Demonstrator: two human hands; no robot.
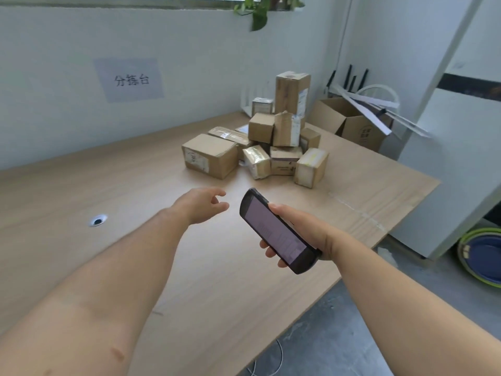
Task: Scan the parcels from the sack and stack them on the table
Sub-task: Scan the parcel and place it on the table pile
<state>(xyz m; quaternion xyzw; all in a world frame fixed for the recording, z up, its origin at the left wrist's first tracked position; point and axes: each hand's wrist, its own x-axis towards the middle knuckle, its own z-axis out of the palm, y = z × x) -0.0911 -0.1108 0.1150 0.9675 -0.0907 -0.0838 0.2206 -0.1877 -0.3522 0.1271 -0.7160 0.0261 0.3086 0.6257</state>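
A pile of several brown cardboard parcels (273, 137) stands toward the far right of the wooden table (135, 202), with one tall box (292, 93) upright on top. My right hand (301, 229) grips a black handheld scanner (276, 230), its lit screen facing up, over the table in front of the pile. My left hand (202, 204) hovers above the table, stretched toward the parcels with fingers loosely spread and holding nothing. It is short of the nearest box (210, 155). No sack is in view.
An open cardboard carton (355, 123) with white strips sticking out sits behind the table's far right corner. A white cabinet (455, 147) stands to the right, with a green and blue basin (482, 256) on the floor. A cable hole (98, 220) marks the table at left.
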